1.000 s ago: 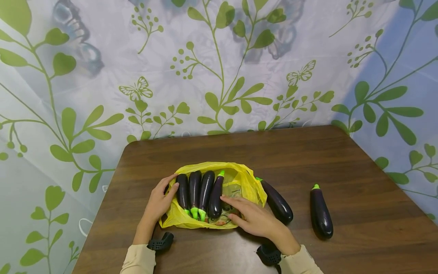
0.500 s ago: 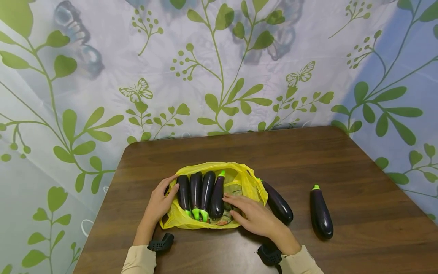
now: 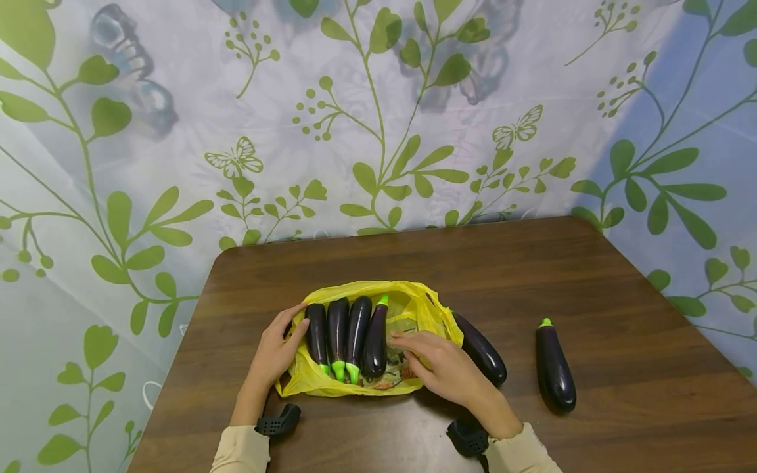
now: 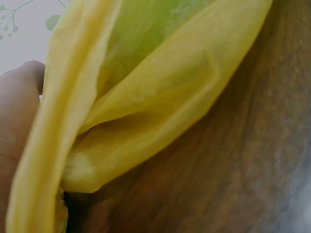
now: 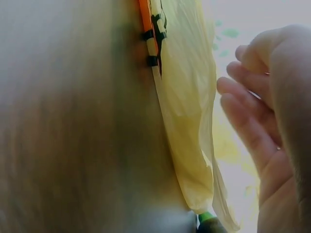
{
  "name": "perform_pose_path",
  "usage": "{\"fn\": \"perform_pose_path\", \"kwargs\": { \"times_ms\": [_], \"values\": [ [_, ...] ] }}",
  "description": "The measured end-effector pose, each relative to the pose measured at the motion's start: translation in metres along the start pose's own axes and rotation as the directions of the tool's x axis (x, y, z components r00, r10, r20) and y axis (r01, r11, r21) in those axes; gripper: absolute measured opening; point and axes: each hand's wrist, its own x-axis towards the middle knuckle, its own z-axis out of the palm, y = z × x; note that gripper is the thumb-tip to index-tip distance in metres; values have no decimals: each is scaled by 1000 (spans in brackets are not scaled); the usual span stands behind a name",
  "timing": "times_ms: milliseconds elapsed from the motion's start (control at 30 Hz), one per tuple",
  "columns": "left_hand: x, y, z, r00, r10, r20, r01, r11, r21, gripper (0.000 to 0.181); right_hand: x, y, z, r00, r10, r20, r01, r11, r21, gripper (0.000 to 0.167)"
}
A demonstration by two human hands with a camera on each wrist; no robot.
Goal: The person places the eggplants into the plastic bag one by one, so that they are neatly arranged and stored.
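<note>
A yellow plastic bag [image 3: 361, 289] lies with its mouth spread wide on the table. Inside, on its left half, several dark purple eggplants [image 3: 357, 328] lie side by side; the rightmost one's green cap points away from me. My left hand [image 3: 275, 348] holds the bag's left edge, its thumb against the leftmost eggplant. In the left wrist view, folds of the bag [image 4: 146, 102] cover most of that hand. Over the bag's right half hovers my right hand [image 3: 443, 364], its fingers loosely bent around nothing. Those bent fingers [image 5: 250, 114] show beside the bag in the right wrist view.
One eggplant [image 3: 483, 351] lies right against the bag's right side, partly behind my right hand. Another eggplant [image 3: 554, 368] lies farther right on the brown wooden table [image 3: 473, 263]. A leaf-patterned cloth [image 3: 331, 164] hangs behind the table.
My right hand has drawn slightly right, away from the rightmost eggplant, and its fingers have bent more. The left hand and the eggplants have stayed nearly in place.
</note>
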Motion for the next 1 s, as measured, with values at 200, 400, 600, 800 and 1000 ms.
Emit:
{"fn": "perform_pose_path", "kwargs": {
  "times_ms": [200,400,600,800,1000],
  "values": [
    [-1,0,1,1000,-5,1,5,1000,-4,49,0,3,-2,989,-72,-130,66,997,-51,36],
    [-1,1,1,1000,-1,1,1,1000,-3,49,1,5,-6,978,-79,-191,69,996,-60,36],
    [-1,0,1,1000,8,-8,-8,1000,-2,49,0,9,-9,964,-74,-257,56,995,-76,38],
    [-1,0,1,1000,19,-12,-19,1000,-7,49,-1,11,-13,953,-15,-303,-9,997,-79,35],
    [-1,0,1,1000,19,-7,-19,1000,-9,48,-2,11,-17,939,44,-342,-72,995,-70,34]
  ]
}}
